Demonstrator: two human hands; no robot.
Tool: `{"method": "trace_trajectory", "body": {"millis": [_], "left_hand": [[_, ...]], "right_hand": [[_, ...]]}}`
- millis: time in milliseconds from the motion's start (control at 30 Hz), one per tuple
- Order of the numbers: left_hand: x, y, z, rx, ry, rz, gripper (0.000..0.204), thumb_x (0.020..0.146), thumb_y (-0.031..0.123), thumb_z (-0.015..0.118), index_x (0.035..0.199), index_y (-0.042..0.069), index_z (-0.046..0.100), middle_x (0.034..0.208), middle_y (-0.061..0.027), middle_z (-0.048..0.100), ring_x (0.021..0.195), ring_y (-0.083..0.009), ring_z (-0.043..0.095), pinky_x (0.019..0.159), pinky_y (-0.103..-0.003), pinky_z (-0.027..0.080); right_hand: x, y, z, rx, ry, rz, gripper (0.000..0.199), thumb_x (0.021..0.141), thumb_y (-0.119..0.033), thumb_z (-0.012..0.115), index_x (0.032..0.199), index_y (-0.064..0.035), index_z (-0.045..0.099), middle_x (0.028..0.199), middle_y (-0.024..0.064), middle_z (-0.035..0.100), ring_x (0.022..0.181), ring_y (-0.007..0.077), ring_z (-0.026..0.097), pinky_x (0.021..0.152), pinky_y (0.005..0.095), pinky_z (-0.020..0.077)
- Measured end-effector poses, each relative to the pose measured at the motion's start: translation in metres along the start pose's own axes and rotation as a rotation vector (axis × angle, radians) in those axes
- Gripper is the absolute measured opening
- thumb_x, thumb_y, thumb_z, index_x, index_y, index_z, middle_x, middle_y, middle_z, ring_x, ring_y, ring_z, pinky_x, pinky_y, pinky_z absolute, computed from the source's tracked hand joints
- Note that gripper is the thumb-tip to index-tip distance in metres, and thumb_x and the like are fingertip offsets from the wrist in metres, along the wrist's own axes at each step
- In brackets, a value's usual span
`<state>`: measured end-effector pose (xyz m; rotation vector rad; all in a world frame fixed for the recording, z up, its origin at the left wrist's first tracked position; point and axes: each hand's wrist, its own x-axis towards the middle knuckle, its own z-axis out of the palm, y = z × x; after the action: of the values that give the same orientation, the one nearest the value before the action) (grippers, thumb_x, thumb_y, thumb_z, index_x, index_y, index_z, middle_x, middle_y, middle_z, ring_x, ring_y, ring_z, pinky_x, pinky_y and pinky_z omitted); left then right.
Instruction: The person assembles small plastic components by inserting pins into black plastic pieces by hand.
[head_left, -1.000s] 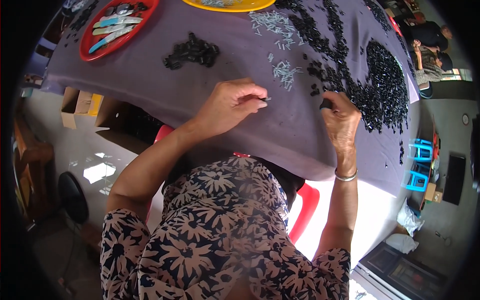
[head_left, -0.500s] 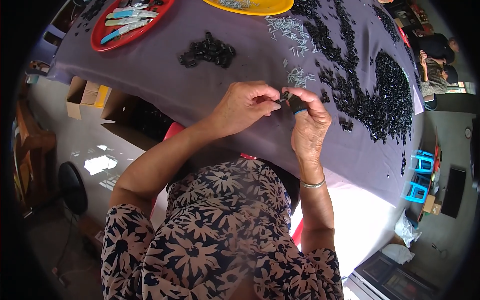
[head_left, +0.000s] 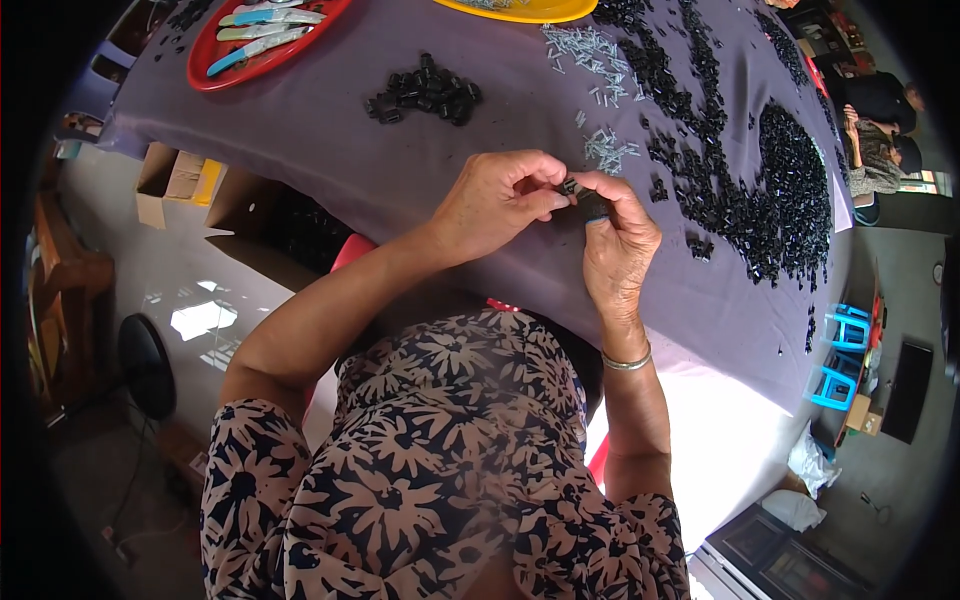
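My left hand [head_left: 495,205] pinches with thumb and forefinger at a tiny part, mostly hidden by the fingertips. Against it my right hand [head_left: 620,240] is closed, thumb and forefinger pressed together on a small black piece [head_left: 570,187] with something light or metallic on it. A dark cover with a blue edge [head_left: 596,208] wraps the right thumb. Just beyond the hands lies a small heap of silvery pins [head_left: 608,152], with a larger scatter of pins [head_left: 585,58] farther off. A pile of shiny black plastic pieces [head_left: 425,92] sits beyond my left hand.
Many small black pieces [head_left: 795,200] spread across the right of the purple-grey tablecloth [head_left: 400,170]. At the far left a red tray [head_left: 205,78] carries several knife-like tools [head_left: 262,42]. A yellow tray [head_left: 540,15] stands at the far edge. Open cardboard boxes [head_left: 235,210] lie left of the table.
Both hands stay together over the table's near edge. The fingertips have drawn closer around the small piece, and the left hand has shifted slightly right and away from me.
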<state>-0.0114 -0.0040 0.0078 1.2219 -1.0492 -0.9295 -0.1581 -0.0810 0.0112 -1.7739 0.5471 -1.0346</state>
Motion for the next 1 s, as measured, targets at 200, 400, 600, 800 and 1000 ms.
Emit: {"method": "trace_trajectory", "body": {"millis": [200,400,600,800,1000], "left_hand": [[0.0,-0.003,0.0,-0.061,0.002,0.027,0.014,0.089,0.003,0.066,0.101,-0.003,0.063,0.091,-0.0049,0.067,0.076,-0.0083,0.064,0.068,-0.022,0.054],[-0.002,-0.004,-0.001,-0.034,0.008,0.032,0.013,0.088,0.003,0.067,0.1,-0.002,0.064,0.088,-0.0029,0.066,0.073,-0.0077,0.062,0.066,-0.022,0.053],[-0.001,0.0,-0.004,0.011,-0.04,0.012,0.012,0.088,0.006,0.068,0.098,0.0,0.064,0.082,-0.0007,0.065,0.07,-0.0064,0.061,0.061,-0.02,0.049],[0.002,0.0,-0.009,-0.046,-0.112,-0.031,0.01,0.087,0.006,0.069,0.094,0.001,0.064,0.079,0.0004,0.063,0.069,-0.0054,0.06,0.06,-0.019,0.049],[0.001,-0.004,-0.007,-0.051,-0.083,0.008,0.016,0.087,0.004,0.068,0.1,0.002,0.06,0.081,-0.0002,0.063,0.069,-0.0059,0.061,0.06,-0.02,0.049]], "right_hand": [[-0.002,0.001,-0.002,-0.064,-0.006,-0.028,0.016,0.089,0.01,0.057,0.1,0.0014,0.066,0.091,0.0026,0.064,0.085,0.0087,0.059,0.081,0.0221,0.0473],[0.0,-0.007,-0.002,-0.265,-0.011,-0.129,0.021,0.083,0.015,0.059,0.097,0.0009,0.067,0.089,0.004,0.066,0.084,0.0092,0.06,0.079,0.0227,0.0487],[-0.001,-0.004,-0.003,-0.312,-0.004,-0.149,0.021,0.081,0.016,0.061,0.095,0.0013,0.068,0.087,0.0046,0.067,0.081,0.0098,0.062,0.077,0.0229,0.0501],[0.006,-0.017,-0.004,-0.364,-0.097,-0.068,0.025,0.084,0.017,0.056,0.098,0.001,0.068,0.09,0.004,0.068,0.082,0.0095,0.062,0.077,0.0236,0.0518],[-0.001,-0.006,-0.004,-0.137,-0.065,0.047,0.027,0.083,0.018,0.055,0.099,0.0003,0.068,0.094,0.0038,0.069,0.088,0.0089,0.062,0.08,0.0232,0.0512]]}}
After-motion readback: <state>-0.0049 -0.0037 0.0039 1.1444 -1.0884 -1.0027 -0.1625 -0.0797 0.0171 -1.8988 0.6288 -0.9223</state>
